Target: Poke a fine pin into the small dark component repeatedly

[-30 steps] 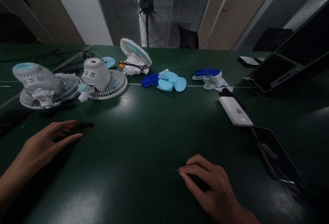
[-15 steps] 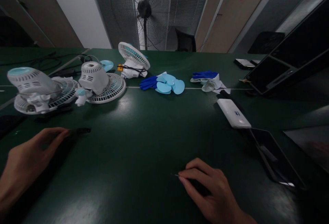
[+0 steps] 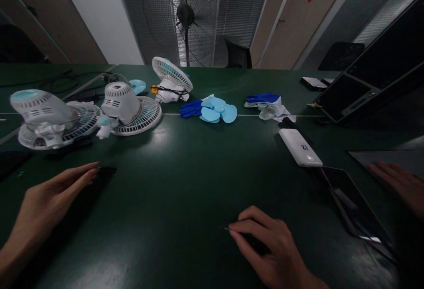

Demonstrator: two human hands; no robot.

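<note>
My left hand [image 3: 54,196] is at the left, its thumb and forefinger closed at the near end of a small black object [image 3: 107,171]. That object is slim and dark, and its kind is unclear. At the lower right, my right hand [image 3: 270,242] pinches a thin, small metal piece [image 3: 226,228] between thumb and fingertips; it could be a screw or a pin, too small to tell. Beyond my left hand lie two white fan heads with grilles, one fan [image 3: 46,112] at the far left and another fan [image 3: 122,103] beside it.
Farther back are a third small fan [image 3: 171,81], light-blue fan blades [image 3: 218,110] by blue gloves [image 3: 190,108], and more gloves [image 3: 265,99]. On the right are a white power bank [image 3: 300,147], a dark tablet-like device [image 3: 351,200] and another person's hand [image 3: 400,183].
My left hand has shifted slightly right along the black object, covering more of it. The other person's hand has come farther into view at the right. My right hand has hardly moved.
</note>
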